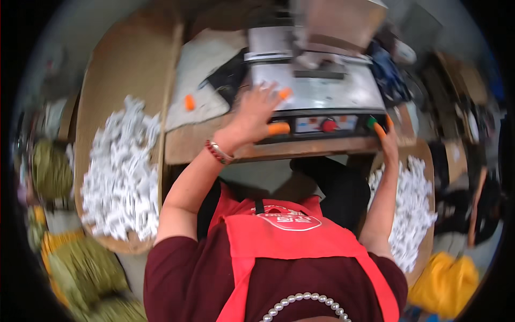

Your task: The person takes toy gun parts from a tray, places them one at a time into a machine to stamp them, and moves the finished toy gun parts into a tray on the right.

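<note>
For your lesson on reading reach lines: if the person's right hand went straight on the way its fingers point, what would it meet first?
The right hand points up at the machine's front panel; it would probably meet the green button at its corner first, though blur leaves the depth unclear.

Single view only: head-worn fisheye, left camera of the pair. No second view supplied, so no shared area to record.

Camera sits above the person's own chest and looks steeply down and forward. Red apron fills 6 o'clock, very near the lens. Both forearms rise from the lower edge toward 12 o'clock. Left hand lies just above frame centre; right hand at about 2 o'clock.

Grey machine on the worktop sits at 12 o'clock, at arm's reach. White pieces at 9 o'clock.

Straight edges bow toward the rim; black vignette surrounds the circular field. Outer zone blurred.
</note>
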`<state>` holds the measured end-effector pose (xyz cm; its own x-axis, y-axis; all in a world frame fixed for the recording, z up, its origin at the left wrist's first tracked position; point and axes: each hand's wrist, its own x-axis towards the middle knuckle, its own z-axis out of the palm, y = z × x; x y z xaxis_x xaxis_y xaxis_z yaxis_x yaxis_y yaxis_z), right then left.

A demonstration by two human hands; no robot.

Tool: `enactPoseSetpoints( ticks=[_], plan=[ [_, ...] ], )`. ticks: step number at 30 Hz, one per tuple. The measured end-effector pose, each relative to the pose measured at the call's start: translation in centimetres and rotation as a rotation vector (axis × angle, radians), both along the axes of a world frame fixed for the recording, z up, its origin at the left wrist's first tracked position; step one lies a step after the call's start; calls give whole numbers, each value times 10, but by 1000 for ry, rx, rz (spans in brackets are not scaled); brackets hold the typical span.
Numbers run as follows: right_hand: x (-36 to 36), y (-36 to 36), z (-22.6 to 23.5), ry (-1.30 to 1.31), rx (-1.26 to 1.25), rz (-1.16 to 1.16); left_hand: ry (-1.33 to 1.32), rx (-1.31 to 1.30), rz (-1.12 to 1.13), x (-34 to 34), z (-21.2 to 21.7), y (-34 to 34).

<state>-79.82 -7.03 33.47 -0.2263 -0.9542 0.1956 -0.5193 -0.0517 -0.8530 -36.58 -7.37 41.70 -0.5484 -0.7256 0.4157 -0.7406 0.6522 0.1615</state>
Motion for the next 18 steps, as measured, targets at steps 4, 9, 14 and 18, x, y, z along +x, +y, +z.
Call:
enactPoseSetpoints(
  ticks=[4,9,14,18],
  plan=[
    [-11,-1,-14,-42,69,-71,60,-35,-47,3,-31,5],
    [-1,11,-2,-97,43,7,536,-96,-65,92,-20,-31],
    [18,21,-8,-34,-53,-129,-45,73,999,394,-110,-62],
    [17,32,-8,65,-97,-252,-458,108,973,476,-171,-41]
  ],
)
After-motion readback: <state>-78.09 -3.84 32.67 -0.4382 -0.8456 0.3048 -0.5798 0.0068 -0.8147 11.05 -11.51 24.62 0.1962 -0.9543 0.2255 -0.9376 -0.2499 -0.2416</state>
